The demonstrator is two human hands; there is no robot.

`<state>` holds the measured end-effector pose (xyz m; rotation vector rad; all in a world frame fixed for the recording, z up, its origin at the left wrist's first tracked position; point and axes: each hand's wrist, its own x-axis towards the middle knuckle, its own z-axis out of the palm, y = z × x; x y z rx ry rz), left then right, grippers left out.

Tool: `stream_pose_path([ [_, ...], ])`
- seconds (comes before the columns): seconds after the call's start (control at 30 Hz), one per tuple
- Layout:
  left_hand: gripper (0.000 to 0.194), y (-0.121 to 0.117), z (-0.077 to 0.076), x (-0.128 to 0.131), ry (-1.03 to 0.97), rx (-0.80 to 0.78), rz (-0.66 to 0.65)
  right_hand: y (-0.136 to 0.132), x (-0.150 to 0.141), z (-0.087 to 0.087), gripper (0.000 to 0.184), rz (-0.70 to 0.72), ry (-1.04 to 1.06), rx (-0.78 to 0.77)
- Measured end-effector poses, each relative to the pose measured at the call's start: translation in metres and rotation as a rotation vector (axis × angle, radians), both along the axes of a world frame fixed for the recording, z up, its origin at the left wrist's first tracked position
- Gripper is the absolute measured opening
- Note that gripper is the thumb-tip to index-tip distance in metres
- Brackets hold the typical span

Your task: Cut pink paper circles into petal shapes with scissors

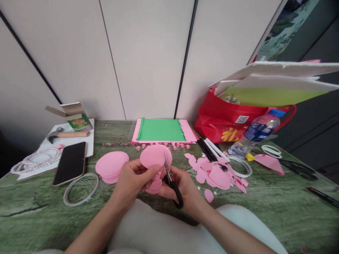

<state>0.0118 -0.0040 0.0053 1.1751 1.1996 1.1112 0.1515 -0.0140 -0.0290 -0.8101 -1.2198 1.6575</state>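
Between thumb and fingers, my left hand (135, 176) pinches a pink paper circle (151, 155) above the table. Black-handled scissors (174, 192) are gripped in my right hand (184, 185), with the blades lying at the circle's right side. I cannot tell whether the blades have cut into the paper. Below the hands, more pink paper (153, 187) shows, partly hidden by my fingers. To the left of my left hand lies a stack of pink paper circles (111, 164). Pink paper scraps (217, 174) are piled to the right of my right hand.
On the left are a phone (71, 164), a tape roll (81, 190), a hammer (71, 134) and a bead string (37, 160). Green paper (162, 129) and small pink rolls (174, 148) lie ahead. A red bag (219, 116) and water bottle (256, 134) stand at right.
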Motion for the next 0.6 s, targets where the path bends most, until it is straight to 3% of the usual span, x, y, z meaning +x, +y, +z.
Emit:
stream_pose_path([
  [0.4, 0.018, 0.0007, 0.0003, -0.001, -0.069, 0.062, 0.002, 0.0019, -0.0019, -0.0074, 0.029, -0.067, -0.108, 0.005],
  [0.6, 0.023, -0.0005, 0.0008, 0.0002, -0.132, 0.057, -0.014, -0.004, -0.0061, -0.0046, 0.032, -0.038, -0.097, -0.025],
])
